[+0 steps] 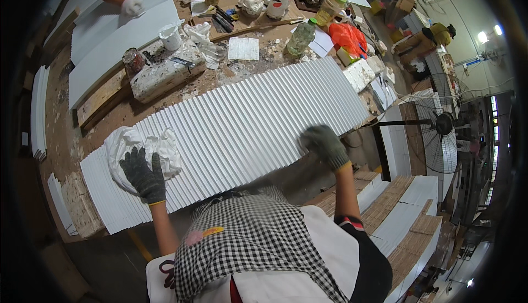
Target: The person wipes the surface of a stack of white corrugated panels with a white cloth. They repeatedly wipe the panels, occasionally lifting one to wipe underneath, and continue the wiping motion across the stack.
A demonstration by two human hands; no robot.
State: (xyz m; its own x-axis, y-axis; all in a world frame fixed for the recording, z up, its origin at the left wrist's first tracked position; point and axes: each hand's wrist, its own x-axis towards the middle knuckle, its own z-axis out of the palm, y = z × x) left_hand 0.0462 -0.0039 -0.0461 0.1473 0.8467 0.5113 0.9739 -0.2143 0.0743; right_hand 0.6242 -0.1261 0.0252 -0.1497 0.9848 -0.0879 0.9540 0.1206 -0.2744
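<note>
A long row of white slats lies side by side across the near part of the table, running from lower left to upper right. My left hand, in a dark grey knit glove, rests with fingers spread on a crumpled white cloth at the row's left end. Over the near edge of the slats, right of the middle, is my right hand in the same kind of glove. It is smeared by motion, and its fingers do not show clearly.
Beyond the slats, a paint-stained white block carries a cup and a can. Bottles, a red plastic bag and tools clutter the table's far side. Another person's gloved hand touches white boards. A fan stands right, near stacked boards.
</note>
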